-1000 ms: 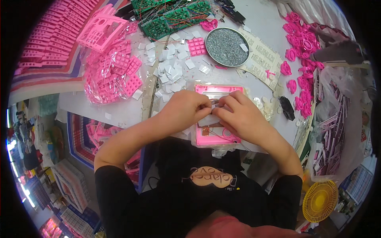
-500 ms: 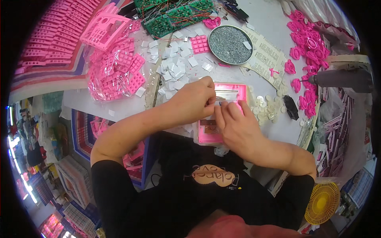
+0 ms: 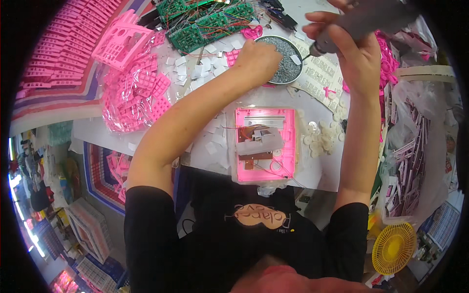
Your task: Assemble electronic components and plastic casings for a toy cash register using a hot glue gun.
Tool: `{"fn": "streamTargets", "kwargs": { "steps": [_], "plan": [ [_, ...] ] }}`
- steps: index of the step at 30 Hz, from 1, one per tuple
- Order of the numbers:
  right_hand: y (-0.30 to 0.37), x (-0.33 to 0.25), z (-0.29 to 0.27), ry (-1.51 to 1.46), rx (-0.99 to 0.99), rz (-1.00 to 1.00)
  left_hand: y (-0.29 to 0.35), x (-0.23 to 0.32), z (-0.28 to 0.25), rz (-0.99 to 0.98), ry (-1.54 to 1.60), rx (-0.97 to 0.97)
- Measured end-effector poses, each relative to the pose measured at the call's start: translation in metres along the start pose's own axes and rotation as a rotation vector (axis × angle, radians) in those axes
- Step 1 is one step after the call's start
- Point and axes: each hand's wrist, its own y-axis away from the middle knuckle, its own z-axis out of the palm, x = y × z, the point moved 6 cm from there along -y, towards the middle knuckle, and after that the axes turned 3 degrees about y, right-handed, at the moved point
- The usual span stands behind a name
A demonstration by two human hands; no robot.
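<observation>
My left hand point(image 3: 259, 61) is over the left side of a round metal dish point(image 3: 302, 68) full of small grey screws point(image 3: 288, 51). Its fingers are curled together, and their tips, with anything between them, are hidden. At the upper right, my right hand point(image 3: 359, 58) grips a dark electric screwdriver point(image 3: 371, 22), whose bit points down-left toward the dish's rim. In front of me lies a pink plastic casing point(image 3: 289, 146), untouched by either hand. Inside it are a translucent whitish part point(image 3: 261, 141), a brown board point(image 3: 256, 156) and thin wires.
Green circuit boards point(image 3: 212, 27) with wires lie at the back. White squares point(image 3: 198, 72) are scattered left of the dish, beside bagged pink keypads point(image 3: 139, 93). Whitish discs point(image 3: 322, 139) lie right of the casing. Pink frames point(image 3: 63, 44) are stacked far left; a yellow basket point(image 3: 394, 249) is lower right.
Both hands have left the pink casing. My left hand has moved up to the screw dish, and my right hand has taken hold of the electric screwdriver at the right and raised it.
</observation>
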Motion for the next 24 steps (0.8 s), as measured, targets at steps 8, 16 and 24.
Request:
{"fn": "streamTargets", "kwargs": {
  "steps": [8,16,24],
  "plan": [
    [0.009,0.016,0.007,0.079,-0.281,0.127,0.002,-0.003,-0.019,-0.089,0.167,-0.001],
    [0.111,-0.025,0.045,-0.38,-0.05,0.066,0.144,0.071,-0.081,0.041,0.539,0.029],
    [0.129,-0.045,0.078,-0.342,-0.276,0.026,0.167,0.092,-0.083,0.027,0.562,0.269]
  ]
}}
